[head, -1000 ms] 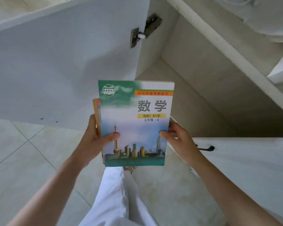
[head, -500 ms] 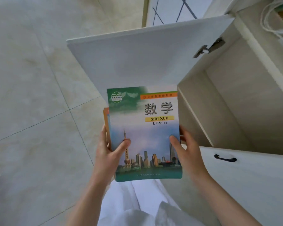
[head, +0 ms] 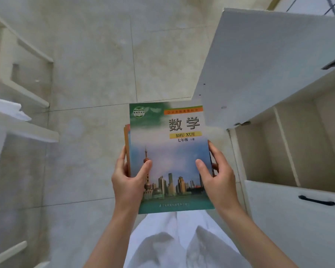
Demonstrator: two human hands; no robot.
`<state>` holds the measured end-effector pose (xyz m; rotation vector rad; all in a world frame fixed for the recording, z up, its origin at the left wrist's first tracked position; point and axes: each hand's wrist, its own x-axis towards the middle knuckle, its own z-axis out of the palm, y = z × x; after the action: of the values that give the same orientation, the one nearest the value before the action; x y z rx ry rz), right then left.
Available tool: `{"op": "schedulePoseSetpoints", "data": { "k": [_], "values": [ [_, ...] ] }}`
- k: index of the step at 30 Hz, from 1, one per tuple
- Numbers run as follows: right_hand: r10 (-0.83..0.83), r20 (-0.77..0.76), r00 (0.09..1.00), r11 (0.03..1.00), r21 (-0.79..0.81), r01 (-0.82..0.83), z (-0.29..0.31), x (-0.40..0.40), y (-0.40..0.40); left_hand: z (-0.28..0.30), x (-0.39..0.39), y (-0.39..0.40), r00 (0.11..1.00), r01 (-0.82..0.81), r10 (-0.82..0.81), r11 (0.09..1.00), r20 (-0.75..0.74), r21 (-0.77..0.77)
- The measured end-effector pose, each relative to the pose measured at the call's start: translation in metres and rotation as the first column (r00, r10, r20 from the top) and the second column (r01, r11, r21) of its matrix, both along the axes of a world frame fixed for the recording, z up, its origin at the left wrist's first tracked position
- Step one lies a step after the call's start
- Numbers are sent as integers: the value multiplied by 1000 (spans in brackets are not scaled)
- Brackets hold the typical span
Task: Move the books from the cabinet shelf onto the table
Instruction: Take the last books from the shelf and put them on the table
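Now the cabinet sits further to the right than before, and more floor shows. Both hands hold the books over the white trousers. Left hand grips the left edge, thumb on the cover. Right hand grips the right edge. Beyond stands the open cabinet door.

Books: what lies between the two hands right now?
In the head view, only the stack of books lies between them: the left hand grips its left edge, the right hand its right edge, thumbs on the top cover.
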<state>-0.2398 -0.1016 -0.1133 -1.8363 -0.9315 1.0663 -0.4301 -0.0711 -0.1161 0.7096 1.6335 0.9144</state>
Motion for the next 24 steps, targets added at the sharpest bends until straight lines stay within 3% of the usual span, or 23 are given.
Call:
{"op": "schedulePoseSetpoints", "data": {
  "k": [6, 12, 18, 24],
  "values": [
    [248, -47, 968, 969, -2, -248, 11, -93, -16, 28, -99, -63, 969, -242, 243, 970, -45, 18],
    [500, -121, 857, 864, 13, -503, 28, -180, 0, 51, -175, -98, 883, -457, 459, 888, -92, 50],
    [710, -155, 687, 700, 48, -713, 47, -269, 53, 60, -247, -92, 746, -661, 663, 748, -57, 60],
    [882, -131, 452, 464, 83, -882, 67, -363, 130, 64, -304, -56, 526, -846, 850, 525, -11, 90]
  ]
}}
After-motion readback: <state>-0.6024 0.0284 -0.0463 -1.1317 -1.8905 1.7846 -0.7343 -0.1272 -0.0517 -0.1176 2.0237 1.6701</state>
